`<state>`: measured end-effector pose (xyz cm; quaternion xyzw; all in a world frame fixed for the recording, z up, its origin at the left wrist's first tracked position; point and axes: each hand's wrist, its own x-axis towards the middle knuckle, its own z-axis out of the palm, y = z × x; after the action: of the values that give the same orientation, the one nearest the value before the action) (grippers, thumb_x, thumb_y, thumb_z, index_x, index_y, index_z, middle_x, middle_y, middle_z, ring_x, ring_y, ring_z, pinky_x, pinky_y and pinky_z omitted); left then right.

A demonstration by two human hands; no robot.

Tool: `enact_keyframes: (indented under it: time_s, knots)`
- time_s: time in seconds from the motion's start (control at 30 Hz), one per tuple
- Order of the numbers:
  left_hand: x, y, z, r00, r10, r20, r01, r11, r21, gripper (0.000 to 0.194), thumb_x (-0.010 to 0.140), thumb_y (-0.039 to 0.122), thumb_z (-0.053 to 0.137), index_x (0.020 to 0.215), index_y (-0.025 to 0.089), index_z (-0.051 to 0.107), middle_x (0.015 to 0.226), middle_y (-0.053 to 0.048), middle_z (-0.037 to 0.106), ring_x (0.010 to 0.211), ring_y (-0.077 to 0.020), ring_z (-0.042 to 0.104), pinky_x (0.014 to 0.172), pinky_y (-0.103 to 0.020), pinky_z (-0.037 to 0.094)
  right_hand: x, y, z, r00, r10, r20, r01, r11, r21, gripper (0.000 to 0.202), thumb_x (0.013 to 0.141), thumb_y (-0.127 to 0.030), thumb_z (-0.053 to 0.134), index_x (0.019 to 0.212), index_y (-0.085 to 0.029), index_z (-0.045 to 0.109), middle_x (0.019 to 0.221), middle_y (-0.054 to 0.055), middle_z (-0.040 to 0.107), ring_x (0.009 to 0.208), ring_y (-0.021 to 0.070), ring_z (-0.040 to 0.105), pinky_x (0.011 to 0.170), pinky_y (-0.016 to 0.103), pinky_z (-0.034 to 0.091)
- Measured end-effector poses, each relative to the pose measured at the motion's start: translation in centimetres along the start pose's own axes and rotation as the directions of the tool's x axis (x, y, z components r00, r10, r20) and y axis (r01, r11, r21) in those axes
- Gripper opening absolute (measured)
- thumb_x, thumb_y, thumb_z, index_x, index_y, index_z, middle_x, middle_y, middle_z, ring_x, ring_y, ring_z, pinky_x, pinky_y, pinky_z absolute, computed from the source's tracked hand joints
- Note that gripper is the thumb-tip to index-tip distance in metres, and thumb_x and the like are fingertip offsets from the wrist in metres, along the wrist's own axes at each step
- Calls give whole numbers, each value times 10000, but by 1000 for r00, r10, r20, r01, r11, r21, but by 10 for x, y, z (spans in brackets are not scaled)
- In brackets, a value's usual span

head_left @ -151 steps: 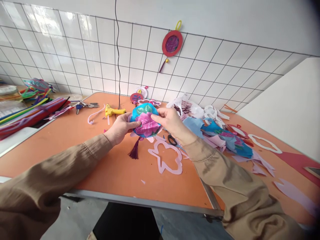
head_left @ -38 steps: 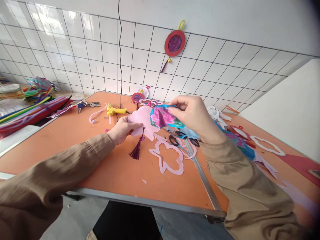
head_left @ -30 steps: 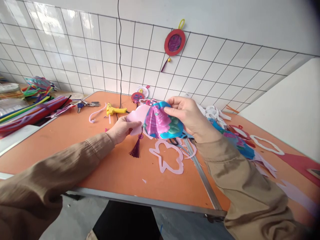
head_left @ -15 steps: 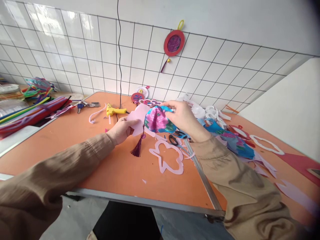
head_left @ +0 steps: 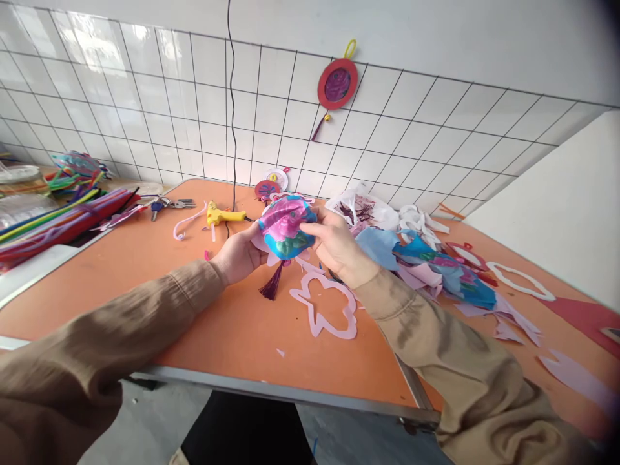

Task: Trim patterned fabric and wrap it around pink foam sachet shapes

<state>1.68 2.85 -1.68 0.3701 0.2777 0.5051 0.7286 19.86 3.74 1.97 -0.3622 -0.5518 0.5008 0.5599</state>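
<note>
My left hand grips a pink paper shape by its left side. A round piece of shiny floral fabric, blue with a pink flower and green leaves, lies over most of that paper. My right hand pinches the fabric's right edge between thumb and fingers. Below them hangs a dark purple tassel with a pink bead at its top. A cut-out pink paper frame with a wavy outline lies on the orange table, just below my right hand.
A yellow glue gun and pliers lie at the back left. Bundled pipe cleaners are at far left. Fabric scraps, a plastic bag and a white paper frame are on the right. A red round ornament hangs on the wall.
My right hand has moved left and down with the floral fabric, which now covers most of the pink paper instead of being beside it. The plastic bag has come into fuller view.
</note>
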Motion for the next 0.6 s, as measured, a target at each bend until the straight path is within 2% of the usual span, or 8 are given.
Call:
enact_keyframes:
  time_s: [0.13, 0.23, 0.37, 0.47, 0.6]
  knots:
    - [1, 0, -1, 1000, 10, 20, -9, 999, -42, 441, 827, 609, 638, 984, 206, 725, 920, -91, 762, 859, -263, 709, 710, -340, 540, 1, 7, 2, 997, -35, -70, 29, 997, -76, 231, 515, -214, 663, 706, -205, 533, 667, -47, 533, 635, 126, 502, 619, 287, 421]
    - [-2, -1, 1, 999, 11, 39, -11, 1000, -2, 470, 797, 639, 663, 934, 195, 733, 865, -93, 756, 802, -251, 704, 681, -327, 532, 1, 12, 3, 990, -49, -132, 33, 991, -126, 221, 523, -225, 652, 695, -207, 515, 655, -53, 509, 628, 122, 482, 616, 277, 399]
    - [-4, -3, 2, 999, 30, 37, -34, 994, 105, 343, 722, 467, 818, 823, 151, 729, 781, -84, 739, 715, -206, 686, 682, -312, 537, -1, 17, 7, 986, -61, -155, 36, 987, -154, 217, 543, -257, 629, 710, -213, 499, 661, -48, 511, 630, 127, 476, 620, 280, 400]
    - [-2, -6, -2, 997, 61, -51, -55, 993, 105, 263, 671, 316, 871, 738, 129, 700, 709, -62, 717, 613, -157, 650, 616, -287, 529, -5, 14, 9, 990, -89, -107, 63, 971, -230, 195, 560, -263, 613, 716, -213, 507, 679, -36, 530, 645, 137, 491, 614, 282, 406]
    - [1, -7, -6, 989, 82, -119, -69, 992, 108, 216, 698, 259, 847, 752, 111, 699, 667, -48, 696, 568, -143, 638, 577, -283, 532, -10, 0, 8, 992, -128, -4, 118, 928, -353, 167, 626, -303, 646, 730, -205, 561, 704, -7, 593, 652, 149, 527, 595, 281, 417]
